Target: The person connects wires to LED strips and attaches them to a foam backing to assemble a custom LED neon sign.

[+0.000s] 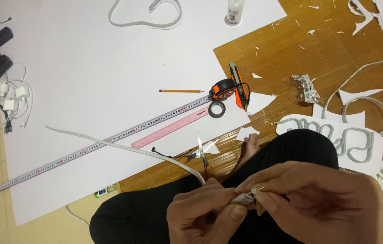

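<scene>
Left hand [202,214] and right hand [308,199] fingers pinch the end of the soft, bendy white silicone strip [123,147]; it looks light, best gripped near its tip.

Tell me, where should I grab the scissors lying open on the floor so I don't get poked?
Take the scissors by the dark handle loops, which lie nearest the person's knee. Come in from that low end, by the lap. The shiny blades are spread open and point up toward the pink ruler, so keep fingers away from that end. Both hands, left and right, are busy with the white strip.
</scene>
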